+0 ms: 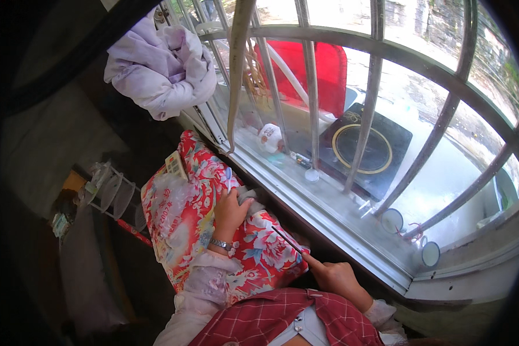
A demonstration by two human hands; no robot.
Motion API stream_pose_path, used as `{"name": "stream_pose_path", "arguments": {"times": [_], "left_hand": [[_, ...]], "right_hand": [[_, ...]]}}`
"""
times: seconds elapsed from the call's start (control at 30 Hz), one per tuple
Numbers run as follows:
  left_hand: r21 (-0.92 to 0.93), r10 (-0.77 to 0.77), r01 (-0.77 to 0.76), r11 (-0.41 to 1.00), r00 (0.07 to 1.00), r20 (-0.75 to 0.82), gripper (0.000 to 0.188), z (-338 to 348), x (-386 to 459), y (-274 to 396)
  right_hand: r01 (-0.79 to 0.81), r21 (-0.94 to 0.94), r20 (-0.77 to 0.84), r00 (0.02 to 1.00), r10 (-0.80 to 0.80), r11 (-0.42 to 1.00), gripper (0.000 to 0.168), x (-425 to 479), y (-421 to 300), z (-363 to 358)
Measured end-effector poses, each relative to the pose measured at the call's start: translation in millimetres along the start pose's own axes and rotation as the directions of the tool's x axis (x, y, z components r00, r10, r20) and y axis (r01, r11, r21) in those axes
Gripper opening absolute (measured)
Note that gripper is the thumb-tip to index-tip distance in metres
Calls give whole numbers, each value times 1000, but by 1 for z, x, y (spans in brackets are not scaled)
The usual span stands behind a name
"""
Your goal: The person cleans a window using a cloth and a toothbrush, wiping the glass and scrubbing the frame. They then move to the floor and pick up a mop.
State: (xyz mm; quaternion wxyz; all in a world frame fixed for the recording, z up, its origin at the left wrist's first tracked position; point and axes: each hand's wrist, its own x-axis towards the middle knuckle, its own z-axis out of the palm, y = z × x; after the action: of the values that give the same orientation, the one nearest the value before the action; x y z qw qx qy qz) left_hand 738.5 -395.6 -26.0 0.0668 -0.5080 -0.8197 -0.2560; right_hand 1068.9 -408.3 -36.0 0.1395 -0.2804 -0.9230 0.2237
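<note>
My left hand (231, 213), with a metal-band watch at the wrist, grips a toothbrush (229, 178) whose head points away from me. Beside the thumb is a bunched grey cloth (247, 195); I cannot tell if the hand holds it too. Between the fingers of my right hand (339, 279) is one end of a thin dark stick (286, 239), which slants over the surface toward the left. Under both lies a red floral cloth (264, 242), spread like a cover. A pale calculator (175, 165) and a clear plastic bag (166, 203) bearing red writing rest on it.
A window sill (311, 216) runs along the right, with metal bars (311, 86) above it. Beyond the bars sit an induction cooker (363, 147), a red panel (324, 78) and enamel mugs (430, 254). Bundled pale fabric (164, 69) hangs upper left; a wire rack (119, 194) stands left.
</note>
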Motion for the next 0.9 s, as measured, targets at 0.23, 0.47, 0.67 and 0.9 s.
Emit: {"name": "stream_pose_path", "arguments": {"times": [0.23,0.47,0.67,0.9], "left_hand": [[-52,85,-81,995,993,80,15,5,11,-5],[-166,136,-158,973,981,-136,12,-5,69,36],[0,181,-188,982,947,-265,10,30,128,18],[256,134,-47,966,932,-335,7,22,176,-22]], "right_hand": [[-4,178,23,1000,-1,984,61,3,10,-4],[59,285,75,994,-83,957,63,4,22,-2],[35,324,181,979,-98,945,62,3,25,-11],[10,331,263,959,-103,943,65,7,28,-8]]}}
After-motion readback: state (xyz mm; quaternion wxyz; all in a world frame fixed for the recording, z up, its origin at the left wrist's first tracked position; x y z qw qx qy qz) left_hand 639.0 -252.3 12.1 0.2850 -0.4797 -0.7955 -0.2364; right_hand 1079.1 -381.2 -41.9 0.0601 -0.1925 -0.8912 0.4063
